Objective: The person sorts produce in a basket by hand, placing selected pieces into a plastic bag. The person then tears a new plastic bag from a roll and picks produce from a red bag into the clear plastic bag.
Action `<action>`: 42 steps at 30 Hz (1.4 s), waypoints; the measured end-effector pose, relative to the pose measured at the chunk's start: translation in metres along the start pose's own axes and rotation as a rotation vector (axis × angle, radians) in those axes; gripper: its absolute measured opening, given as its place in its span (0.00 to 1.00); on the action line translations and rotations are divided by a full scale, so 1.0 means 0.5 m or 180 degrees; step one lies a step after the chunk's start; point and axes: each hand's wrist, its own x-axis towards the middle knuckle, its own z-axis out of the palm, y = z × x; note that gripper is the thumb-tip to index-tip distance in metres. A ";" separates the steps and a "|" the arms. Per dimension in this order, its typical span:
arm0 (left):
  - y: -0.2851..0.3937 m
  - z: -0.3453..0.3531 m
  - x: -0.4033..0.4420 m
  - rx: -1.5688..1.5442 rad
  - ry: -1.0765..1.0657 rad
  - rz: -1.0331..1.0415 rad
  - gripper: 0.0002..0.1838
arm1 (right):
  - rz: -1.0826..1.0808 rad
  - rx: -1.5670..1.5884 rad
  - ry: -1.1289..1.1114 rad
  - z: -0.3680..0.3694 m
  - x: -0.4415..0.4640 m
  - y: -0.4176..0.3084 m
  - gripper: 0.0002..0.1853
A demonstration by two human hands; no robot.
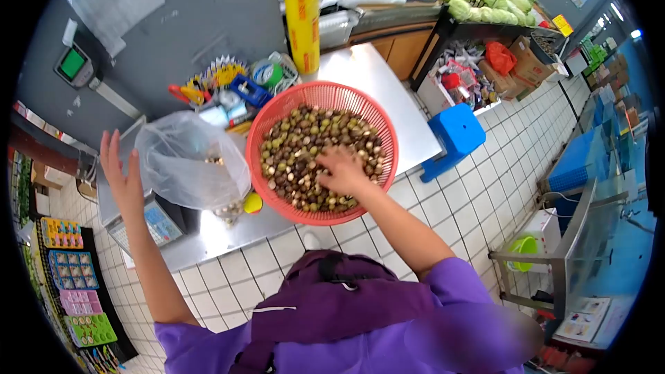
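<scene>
Zero gap between right hand and small round brown-green nut-like pieces in round red plastic basket on shiny metal bench, grip partly hidden, cannot tell if closed; left hand farther off, wide and empty beside translucent plastic bag.

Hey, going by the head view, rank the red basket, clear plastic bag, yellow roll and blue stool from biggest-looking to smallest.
1. Red basket
2. Clear plastic bag
3. Yellow roll and blue stool, unranked: they look close in size, and the stool's lower position makes it unsure.
</scene>
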 end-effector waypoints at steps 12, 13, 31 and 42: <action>0.589 0.266 -0.371 -0.2036 -0.2257 0.1608 0.19 | 0.0408 0.2050 0.2304 -0.040 -0.452 0.356 0.05; 0.630 0.284 -0.393 -0.2176 -0.2541 0.1595 0.19 | 0.0764 0.2108 0.2441 -0.034 -0.479 0.385 0.05; 0.757 0.975 -0.423 -0.2332 -0.3410 0.0128 0.24 | 0.1341 0.2417 0.2122 -0.252 -0.296 0.744 0.09; 0.716 0.931 -0.340 -0.2397 -0.2679 -0.1961 0.22 | -0.0022 0.1580 0.1116 -0.364 0.220 0.815 0.13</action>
